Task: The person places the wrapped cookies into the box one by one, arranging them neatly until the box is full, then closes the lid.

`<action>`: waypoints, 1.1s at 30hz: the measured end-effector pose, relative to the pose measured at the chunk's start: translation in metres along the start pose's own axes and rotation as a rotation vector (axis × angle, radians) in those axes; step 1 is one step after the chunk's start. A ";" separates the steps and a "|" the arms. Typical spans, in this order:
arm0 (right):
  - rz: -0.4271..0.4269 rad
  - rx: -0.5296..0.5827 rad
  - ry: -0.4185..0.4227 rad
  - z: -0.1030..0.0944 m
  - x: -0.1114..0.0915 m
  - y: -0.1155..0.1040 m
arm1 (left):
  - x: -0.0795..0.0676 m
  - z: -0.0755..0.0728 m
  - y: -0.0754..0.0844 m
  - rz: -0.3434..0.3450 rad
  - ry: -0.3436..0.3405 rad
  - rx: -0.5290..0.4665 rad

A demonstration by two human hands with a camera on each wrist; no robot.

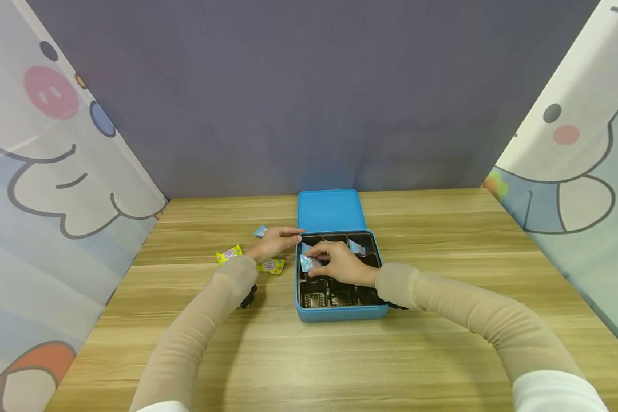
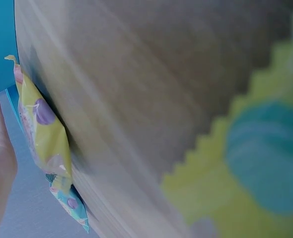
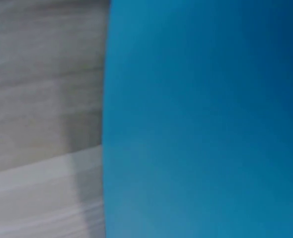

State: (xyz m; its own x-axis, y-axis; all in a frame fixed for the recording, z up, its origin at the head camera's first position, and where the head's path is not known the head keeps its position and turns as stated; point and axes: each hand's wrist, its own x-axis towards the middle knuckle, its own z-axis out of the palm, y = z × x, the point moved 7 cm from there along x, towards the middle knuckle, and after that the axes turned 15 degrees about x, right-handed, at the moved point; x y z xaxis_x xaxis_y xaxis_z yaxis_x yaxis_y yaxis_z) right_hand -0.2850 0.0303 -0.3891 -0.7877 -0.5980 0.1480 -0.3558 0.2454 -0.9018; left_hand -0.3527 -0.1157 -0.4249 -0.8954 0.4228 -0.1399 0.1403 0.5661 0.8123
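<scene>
A blue box (image 1: 341, 313) with a black divided tray (image 1: 319, 285) stands on the table, its lid (image 1: 331, 210) tipped back. My right hand (image 1: 344, 264) reaches over the tray and pinches a blue wrapped candy (image 1: 309, 263) in the left part. Another blue wrapped candy (image 1: 357, 248) sits in a back-right compartment; one more shows partly behind my right fingers. My left hand (image 1: 275, 242) touches the box's left rim with extended fingers. Near its wrist lie yellow wrapped candies (image 1: 272, 266), one also in the left wrist view. The right wrist view shows only the box's side (image 3: 196, 124) and table.
Beyond my left hand lies a blue wrapped candy (image 1: 261, 231). A second yellow candy (image 1: 229, 254) is partly covered by my left sleeve. The wooden table (image 1: 443, 355) meets a grey panel (image 1: 319, 103) behind the box, with printed curtains on both sides.
</scene>
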 end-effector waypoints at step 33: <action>-0.074 -0.027 -0.014 0.002 -0.002 0.000 | 0.003 0.000 -0.003 0.006 -0.002 -0.005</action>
State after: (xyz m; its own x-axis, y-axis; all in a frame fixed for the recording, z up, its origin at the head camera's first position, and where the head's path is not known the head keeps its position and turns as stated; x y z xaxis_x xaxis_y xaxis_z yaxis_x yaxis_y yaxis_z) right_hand -0.2825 0.0299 -0.3903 -0.7518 -0.6257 0.2081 -0.4265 0.2207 -0.8772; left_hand -0.3558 -0.1166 -0.4276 -0.8939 0.4270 -0.1363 0.1433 0.5605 0.8157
